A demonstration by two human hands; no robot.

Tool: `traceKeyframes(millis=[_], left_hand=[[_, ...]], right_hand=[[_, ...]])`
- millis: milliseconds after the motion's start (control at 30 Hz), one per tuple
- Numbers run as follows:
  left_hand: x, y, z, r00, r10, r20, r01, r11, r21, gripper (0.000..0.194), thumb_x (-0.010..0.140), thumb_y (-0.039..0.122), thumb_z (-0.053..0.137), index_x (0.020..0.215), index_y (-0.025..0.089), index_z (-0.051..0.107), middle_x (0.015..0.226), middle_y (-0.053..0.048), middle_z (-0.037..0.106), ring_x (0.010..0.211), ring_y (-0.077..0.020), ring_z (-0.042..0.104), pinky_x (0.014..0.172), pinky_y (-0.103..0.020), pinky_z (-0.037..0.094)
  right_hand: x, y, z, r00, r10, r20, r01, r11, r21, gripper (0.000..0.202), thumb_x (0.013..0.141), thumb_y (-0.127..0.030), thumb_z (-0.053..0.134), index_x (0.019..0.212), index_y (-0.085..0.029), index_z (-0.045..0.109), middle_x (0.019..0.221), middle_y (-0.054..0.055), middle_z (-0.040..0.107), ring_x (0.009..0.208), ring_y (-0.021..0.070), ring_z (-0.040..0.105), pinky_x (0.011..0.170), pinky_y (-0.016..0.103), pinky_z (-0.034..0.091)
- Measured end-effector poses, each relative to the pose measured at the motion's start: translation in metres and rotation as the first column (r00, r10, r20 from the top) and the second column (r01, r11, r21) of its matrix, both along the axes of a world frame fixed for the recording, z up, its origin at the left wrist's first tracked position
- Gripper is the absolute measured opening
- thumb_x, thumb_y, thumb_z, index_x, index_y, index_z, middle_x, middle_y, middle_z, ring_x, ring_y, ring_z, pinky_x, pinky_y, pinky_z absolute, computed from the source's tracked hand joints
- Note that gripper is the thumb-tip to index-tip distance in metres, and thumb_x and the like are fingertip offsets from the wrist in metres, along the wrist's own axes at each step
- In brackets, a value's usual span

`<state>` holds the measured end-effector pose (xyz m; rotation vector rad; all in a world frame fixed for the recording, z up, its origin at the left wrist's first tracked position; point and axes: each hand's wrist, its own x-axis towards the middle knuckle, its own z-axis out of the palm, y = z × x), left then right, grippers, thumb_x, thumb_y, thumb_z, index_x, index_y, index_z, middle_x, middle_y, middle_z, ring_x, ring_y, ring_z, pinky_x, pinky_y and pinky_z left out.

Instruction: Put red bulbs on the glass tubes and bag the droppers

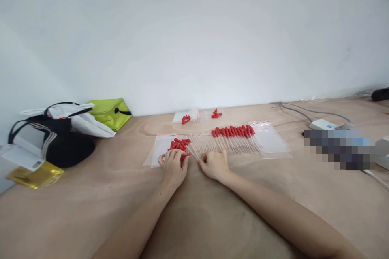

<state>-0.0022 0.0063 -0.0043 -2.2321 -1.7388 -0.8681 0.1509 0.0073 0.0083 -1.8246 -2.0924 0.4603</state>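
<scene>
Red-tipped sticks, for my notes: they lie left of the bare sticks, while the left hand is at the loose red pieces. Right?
No, the head view shows the red-tipped sticks right of the bare sticks; the left hand is at the loose red pieces.

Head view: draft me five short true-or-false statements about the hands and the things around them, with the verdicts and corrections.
1. The left hand is at the near edge of the larger red pile. True.
2. The right hand is at that pile too. False: it is at the near ends of the bare sticks.
3. The red-tipped sticks lie to the right of the bare sticks. True.
4. The lime-green bag stands on the right side. False: it stands on the left, by the wall.
5. The lime-green bag has a black strap. True.
</scene>
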Motion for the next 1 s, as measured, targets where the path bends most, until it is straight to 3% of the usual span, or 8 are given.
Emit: traceKeyframes(millis=[233, 367, 500, 633, 833, 1000], left_hand=[[0.000, -0.001, 0.000, 1.000, 0.004, 0.007, -0.004, 1.000, -0.021, 0.005, 0.080, 0.024, 0.051, 0.078, 0.020, 0.054, 0.087, -0.004, 0.063, 0.090, -0.0231, 0.053, 0.083, -0.042, 0.024], [-0.001, -0.002, -0.001, 0.999, -0.048, 0.017, 0.048, 0.998, -0.039, 0.006, 0.081, 0.024, 0.050, 0.079, 0.020, 0.054, 0.085, -0.003, 0.065, 0.089, -0.0225, 0.054, 0.084, -0.041, 0.024], [-0.002, 0.000, -0.003, 0.995, -0.097, 0.021, 0.097, 0.995, -0.037, 0.008, 0.083, 0.022, 0.049, 0.086, 0.020, 0.055, 0.087, -0.003, 0.066, 0.088, -0.0217, 0.056, 0.085, -0.041, 0.023], [-0.001, -0.001, -0.004, 0.982, -0.190, 0.003, 0.190, 0.981, -0.024, 0.013, 0.084, 0.020, 0.048, 0.092, 0.022, 0.057, 0.087, -0.002, 0.066, 0.088, -0.0206, 0.056, 0.084, -0.040, 0.023], [0.009, -0.008, -0.001, 0.951, -0.311, -0.004, 0.310, 0.950, -0.042, 0.013, 0.085, 0.021, 0.047, 0.087, 0.023, 0.060, 0.085, 0.000, 0.066, 0.087, -0.0192, 0.055, 0.086, -0.040, 0.021], [0.011, -0.011, 0.003, 0.925, -0.380, 0.017, 0.380, 0.920, -0.092, 0.011, 0.083, 0.017, 0.048, 0.086, 0.021, 0.058, 0.084, 0.000, 0.066, 0.085, -0.0178, 0.055, 0.083, -0.037, 0.024]], right_hand=[[0.009, 0.003, -0.002, 0.999, 0.014, 0.047, -0.012, 1.000, -0.025, 0.028, 0.084, -0.033, 0.039, 0.077, -0.018, 0.062, 0.080, 0.007, 0.067, 0.079, 0.0205, 0.059, 0.078, 0.038, 0.026], [0.041, -0.003, -0.010, 0.991, 0.133, 0.023, -0.134, 0.986, 0.099, 0.021, 0.084, -0.030, 0.043, 0.077, -0.020, 0.059, 0.084, 0.004, 0.065, 0.082, 0.0185, 0.056, 0.073, 0.031, 0.027], [0.084, -0.012, -0.017, 0.953, 0.290, 0.092, -0.304, 0.926, 0.226, 0.019, 0.085, -0.029, 0.044, 0.073, -0.019, 0.057, 0.078, 0.003, 0.063, 0.080, 0.0174, 0.053, 0.070, 0.030, 0.026], [0.106, -0.018, -0.017, 0.940, 0.324, 0.106, -0.340, 0.894, 0.293, 0.020, 0.084, -0.033, 0.045, 0.076, -0.019, 0.056, 0.076, 0.003, 0.061, 0.076, 0.0171, 0.051, 0.068, 0.030, 0.026], [0.084, -0.015, -0.016, 0.933, 0.359, -0.027, -0.337, 0.899, 0.280, 0.027, 0.075, -0.045, 0.056, 0.082, -0.020, 0.054, 0.081, 0.002, 0.059, 0.079, 0.0163, 0.051, 0.069, 0.029, 0.028], [0.068, -0.012, -0.022, 0.931, 0.357, -0.079, -0.333, 0.918, 0.214, 0.016, 0.076, -0.035, 0.058, 0.074, -0.020, 0.054, 0.081, 0.001, 0.059, 0.081, 0.0164, 0.050, 0.069, 0.030, 0.028]])
